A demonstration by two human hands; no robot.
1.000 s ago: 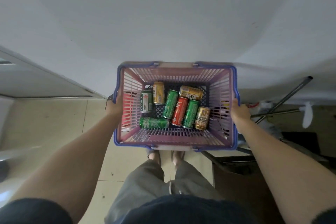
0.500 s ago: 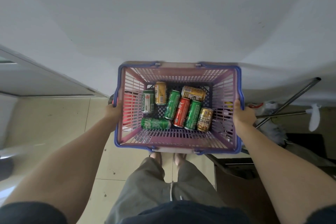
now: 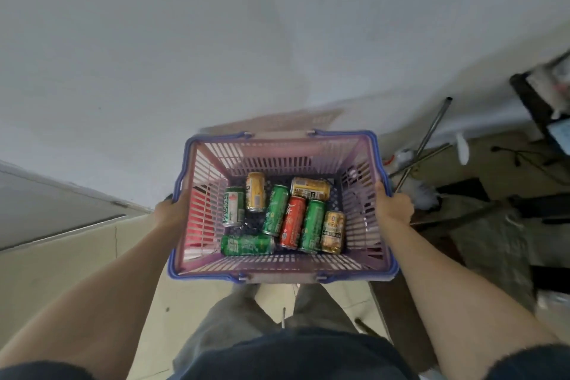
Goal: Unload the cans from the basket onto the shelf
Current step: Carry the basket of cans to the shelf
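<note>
I hold a pink slatted basket [image 3: 282, 160] with a blue rim in front of my waist. My left hand [image 3: 170, 211] grips its left rim and my right hand [image 3: 393, 205] grips its right rim. Several cans lie on their sides in the bottom: a red can [image 3: 292, 222] in the middle, green cans [image 3: 248, 245] beside and below it, a white-and-green can [image 3: 233, 206] at the left, and gold cans [image 3: 256, 191] at the back and right [image 3: 333, 232]. No shelf is in view.
A white wall [image 3: 246, 40] fills the view ahead. Beige floor tiles [image 3: 61, 256] lie at the left. At the right stand metal poles [image 3: 431, 129], cables and dark clutter [image 3: 493, 213] on the floor. My legs [image 3: 262, 311] are below the basket.
The view has swung to the right and the basket with it. More of the clutter at the right shows now. Both hands keep their grip on the rim.
</note>
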